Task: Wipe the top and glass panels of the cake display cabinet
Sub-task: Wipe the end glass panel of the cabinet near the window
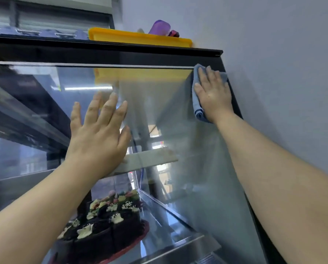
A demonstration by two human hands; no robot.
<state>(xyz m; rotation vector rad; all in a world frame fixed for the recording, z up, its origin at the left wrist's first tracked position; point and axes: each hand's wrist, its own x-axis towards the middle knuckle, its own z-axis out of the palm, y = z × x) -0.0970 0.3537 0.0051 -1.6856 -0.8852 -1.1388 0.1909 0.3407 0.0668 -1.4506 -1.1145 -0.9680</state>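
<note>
The cake display cabinet (102, 54) stood big and heavy, its front glass panel (178, 126) hard, slippery and likely to break, running long from side to side. The left hand (98, 134) lay flat and spread on the middle of the glass, holding nothing. The right hand (213, 94) pressed a soft, floppy cloth (198, 71) flat, fingers straight, at the glass's top right corner, its long side pointing up
</note>
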